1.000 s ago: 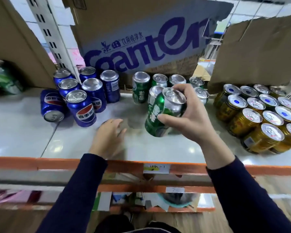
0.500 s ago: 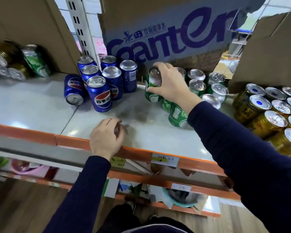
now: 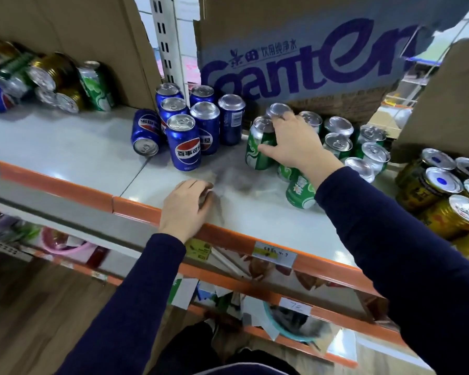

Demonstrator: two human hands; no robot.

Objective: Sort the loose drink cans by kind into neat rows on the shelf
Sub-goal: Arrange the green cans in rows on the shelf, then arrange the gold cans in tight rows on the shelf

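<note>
Green can (image 3: 257,148) stands on the white shelf (image 3: 65,147) at the left front corner of the green cans (image 3: 337,143). The right hand (image 3: 295,143) grasps it: the thumb presses its near side and the fingers curl over its silver top, their tips reaching the lid of the can just behind. The other green cans stand upright in a loose cluster to the right of and behind that hand, in front of a cardboard box (image 3: 295,50) with purple lettering. One nearer can (image 3: 299,190) of the same green kind stands closer to the front edge, partly hidden by the right sleeve.

Left of the held can, with a gap between, the blue cans (image 3: 198,123) stand in a tight group. A tipped blue can (image 3: 145,132) lies on its side against the group's left side, its top facing near. Gold cans (image 3: 444,196) fill the right end of the shelf in rows. At the far left a mixed pile (image 3: 52,79) of green, gold and blue cans lies jumbled against a cardboard wall.

The left hand (image 3: 186,204) rests palm down on the shelf just behind the orange front rail (image 3: 52,182), its fingers loosely bent and holding nothing. A price label (image 3: 275,254) sits on the rail, right of that hand.
</note>
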